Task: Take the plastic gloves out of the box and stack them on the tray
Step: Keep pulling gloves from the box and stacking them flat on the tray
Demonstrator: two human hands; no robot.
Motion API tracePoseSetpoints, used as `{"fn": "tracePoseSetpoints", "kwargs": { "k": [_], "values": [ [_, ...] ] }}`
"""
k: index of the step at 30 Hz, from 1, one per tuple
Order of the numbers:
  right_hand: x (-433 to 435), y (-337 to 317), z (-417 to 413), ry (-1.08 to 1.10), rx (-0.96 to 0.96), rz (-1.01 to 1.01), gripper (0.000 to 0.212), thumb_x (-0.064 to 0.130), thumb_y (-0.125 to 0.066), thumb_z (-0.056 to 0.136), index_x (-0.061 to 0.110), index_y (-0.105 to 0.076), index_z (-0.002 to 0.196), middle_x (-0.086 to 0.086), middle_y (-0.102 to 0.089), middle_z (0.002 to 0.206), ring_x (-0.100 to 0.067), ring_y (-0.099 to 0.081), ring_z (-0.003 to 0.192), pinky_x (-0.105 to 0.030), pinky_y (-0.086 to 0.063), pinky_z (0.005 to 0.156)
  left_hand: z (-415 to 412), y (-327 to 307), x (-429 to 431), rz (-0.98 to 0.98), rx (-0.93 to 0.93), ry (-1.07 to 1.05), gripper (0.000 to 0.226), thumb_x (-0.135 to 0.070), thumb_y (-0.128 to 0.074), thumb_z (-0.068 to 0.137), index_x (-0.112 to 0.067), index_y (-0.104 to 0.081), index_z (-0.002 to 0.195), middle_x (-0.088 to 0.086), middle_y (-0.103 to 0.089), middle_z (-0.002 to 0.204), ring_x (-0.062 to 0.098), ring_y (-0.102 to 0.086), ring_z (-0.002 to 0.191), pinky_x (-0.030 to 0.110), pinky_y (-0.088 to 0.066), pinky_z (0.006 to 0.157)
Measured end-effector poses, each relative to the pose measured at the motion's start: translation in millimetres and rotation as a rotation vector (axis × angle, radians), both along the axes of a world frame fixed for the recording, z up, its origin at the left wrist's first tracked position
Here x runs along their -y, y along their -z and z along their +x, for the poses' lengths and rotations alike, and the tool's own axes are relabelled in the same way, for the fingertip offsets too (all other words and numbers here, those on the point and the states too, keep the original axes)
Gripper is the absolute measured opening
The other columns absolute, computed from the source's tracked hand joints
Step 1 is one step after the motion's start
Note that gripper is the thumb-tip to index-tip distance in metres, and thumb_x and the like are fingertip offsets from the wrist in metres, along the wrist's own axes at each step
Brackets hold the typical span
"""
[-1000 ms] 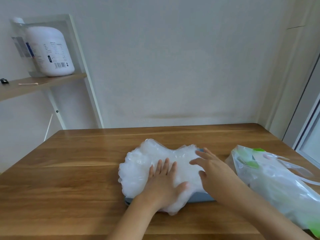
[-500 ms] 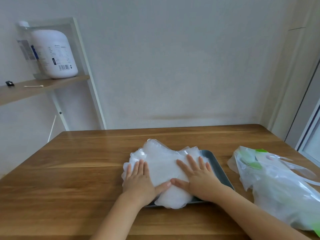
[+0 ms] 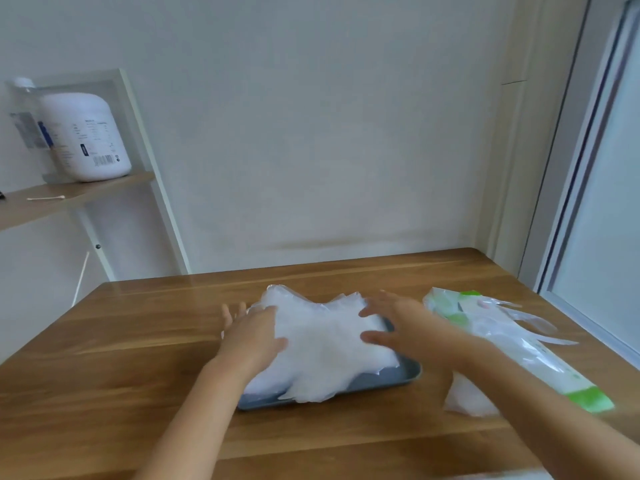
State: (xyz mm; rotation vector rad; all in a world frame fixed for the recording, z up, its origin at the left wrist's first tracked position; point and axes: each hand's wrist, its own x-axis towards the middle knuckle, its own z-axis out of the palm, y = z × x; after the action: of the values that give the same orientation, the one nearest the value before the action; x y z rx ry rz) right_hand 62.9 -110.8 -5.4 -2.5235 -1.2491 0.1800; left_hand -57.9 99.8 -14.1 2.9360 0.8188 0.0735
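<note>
While gloves (image 3: pixel 322 337) pile on the tray (image 3: pixel 388 379), the jug's (image 3: pixel 86 109) label (image 3: pixel 98 150) is blurred.

Your wooden table (image 3: pixel 104 375) carries a grey-blue tray (image 3: pixel 405 375) near its middle. At 3 o'clock from the tray, just beside it, a clear package (image 3: pixel 485 323) with green print lies flat toward the table's right edge. Off the table at about 10 o'clock, a wooden shelf (image 3: pixel 79 197) holds a white jug (image 3: pixel 86 136) and, at the jug's 7 o'clock, a cotton swab (image 3: pixel 45 198).

Head-worn view, downward over table (image 3: pixel 104 358)
</note>
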Motion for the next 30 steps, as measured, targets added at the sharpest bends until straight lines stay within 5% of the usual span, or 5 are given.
{"fn": "tracePoseSetpoints", "kwargs": {
  "k": [3, 8, 14, 22, 30],
  "values": [
    [45, -17, 12, 0.122, 0.022, 0.082, 0.04, 0.04, -0.067, 0.085, 0.035, -0.056, 0.123, 0.013, -0.062, 0.113, 0.0, -0.058, 0.087, -0.011, -0.047, 0.073, 12, -8, 30, -0.044, 0.341, 0.097, 0.047, -0.007, -0.045, 0.098, -0.027, -0.044, 0.141, -0.005, -0.044, 0.147, 0.016, -0.023, 0.144, 0.036, 0.003, 0.118],
    [90, -4, 27, 0.176, 0.065, -0.062, 0.075, 0.044, -0.076, 0.074, 0.036, -0.041, 0.139, 0.022, -0.036, 0.139, -0.008, -0.038, 0.13, -0.023, -0.032, 0.099, 33, -7, 107, -0.406, 0.424, 0.385, 0.037, -0.02, -0.051, 0.098, -0.03, -0.052, 0.134, -0.013, -0.048, 0.14, 0.006, -0.04, 0.132, 0.018, -0.031, 0.104],
    [87, 18, 43, 0.168, 0.108, -0.113, 0.059, 0.024, -0.067, 0.083, 0.036, -0.046, 0.136, 0.01, -0.037, 0.146, -0.012, -0.032, 0.136, -0.04, -0.029, 0.112, 57, 19, 173, -0.427, 0.133, 0.424, 0.028, -0.029, -0.058, 0.092, -0.021, -0.06, 0.119, -0.001, -0.062, 0.117, 0.017, -0.057, 0.107, 0.03, -0.048, 0.093],
    [76, -14, 68, 0.411, 0.248, 0.383, 0.022, 0.023, -0.055, 0.093, 0.007, -0.07, 0.093, -0.008, -0.069, 0.092, -0.028, -0.062, 0.086, -0.035, -0.045, 0.073, 60, 40, 174, -0.542, 0.091, 0.348, 0.048, -0.038, -0.059, 0.091, -0.025, -0.049, 0.137, -0.005, -0.049, 0.139, 0.012, -0.045, 0.126, 0.027, -0.037, 0.105],
    [71, -99, 40, 0.244, 0.191, 0.739, 0.013, 0.006, -0.053, 0.089, 0.015, -0.062, 0.084, 0.006, -0.072, 0.078, -0.005, -0.06, 0.074, -0.02, -0.042, 0.067, 63, -5, 159, -1.005, 0.591, 0.266, 0.102, -0.056, -0.072, 0.069, -0.026, -0.021, 0.152, -0.008, -0.037, 0.151, 0.008, -0.035, 0.136, 0.022, -0.029, 0.098]
  ]
}}
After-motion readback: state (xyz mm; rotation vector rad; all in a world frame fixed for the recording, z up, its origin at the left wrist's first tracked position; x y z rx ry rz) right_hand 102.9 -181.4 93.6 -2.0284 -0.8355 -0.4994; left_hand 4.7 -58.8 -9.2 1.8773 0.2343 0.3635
